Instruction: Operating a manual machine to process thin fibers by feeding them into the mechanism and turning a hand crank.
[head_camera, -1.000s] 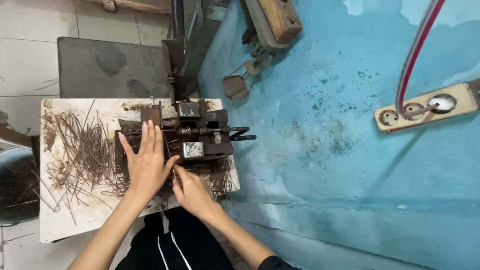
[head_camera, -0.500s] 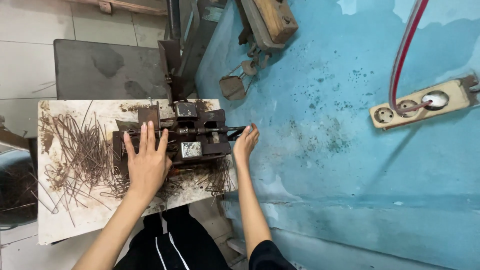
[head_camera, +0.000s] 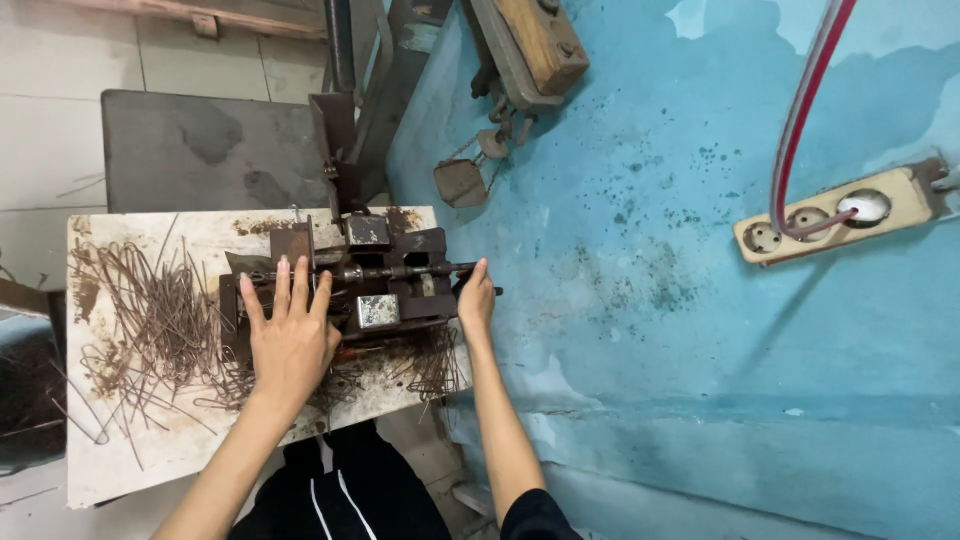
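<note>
A: Where the two bare forearms come up from the bottom edge, what do they meet first?

B: One worn white board (head_camera: 150, 450), nearest the body, strewn with too many thin rusty bent wires (head_camera: 150, 330) to count. On its far right part sits the landmark, one dark rusted iron bench jig (head_camera: 380, 285).

A: And the hands, against that jig?

B: Two. The left hand (head_camera: 290, 335) lies flat on the jig's left part, palm down, fingers spread apart and straight, four of them reaching over the metal, closed on nothing. The right hand (head_camera: 477, 300) is at the jig's right end, its fingers curled together around the tip of one thin dark metal rod (head_camera: 420, 270) that runs across the jig's top; how tightly it grips I cannot tell.

A: Anything else on the jig?

B: One small pale square metal plate (head_camera: 378, 312) on its near face, between the hands.

A: Farther out?

B: Beyond the jig, one grey stained metal slab (head_camera: 200, 150). To the jig's right, the blue speckled painted surface (head_camera: 650, 330). Well apart, far right, one cream power strip (head_camera: 840, 218) with three round sockets, one red cable (head_camera: 805, 100) running into it. Above the jig, one brown wooden block (head_camera: 540, 45).
</note>
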